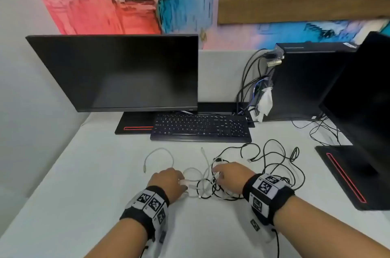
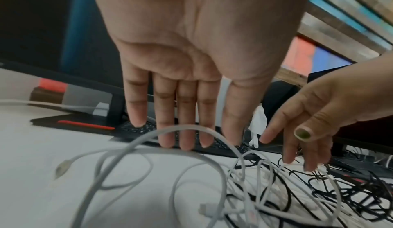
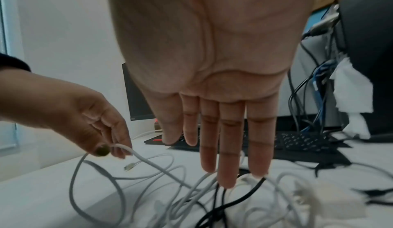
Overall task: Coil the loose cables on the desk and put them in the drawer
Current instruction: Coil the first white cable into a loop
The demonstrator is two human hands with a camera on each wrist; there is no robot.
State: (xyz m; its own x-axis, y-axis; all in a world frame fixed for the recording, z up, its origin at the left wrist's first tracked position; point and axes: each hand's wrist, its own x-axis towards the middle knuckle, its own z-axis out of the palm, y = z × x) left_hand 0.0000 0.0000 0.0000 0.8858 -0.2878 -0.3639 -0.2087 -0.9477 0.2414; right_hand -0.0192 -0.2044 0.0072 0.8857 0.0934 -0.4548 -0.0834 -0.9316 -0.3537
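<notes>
A tangle of white cables [image 1: 191, 170] and thin black cables [image 1: 274, 153] lies on the white desk [image 1: 84, 173] in front of the keyboard. My left hand [image 1: 181, 181] is at the tangle's left side; in the right wrist view the left hand [image 3: 114, 149] pinches a white cable [image 3: 144, 158] between thumb and fingers. My right hand [image 1: 216, 173] reaches into the middle of the pile, and its straight fingers [image 3: 227, 164] touch white and black strands without gripping any. One white loop [image 1: 159, 151] with a plug lies apart at the far left. No drawer is in view.
A black keyboard [image 1: 200, 129] and monitor [image 1: 114, 72] stand behind the cables. A second monitor [image 1: 363, 99] with its flat base [image 1: 354, 173] fills the right side. A black computer tower [image 1: 301, 80] with plugged-in cables [image 1: 253, 80] stands at the back right.
</notes>
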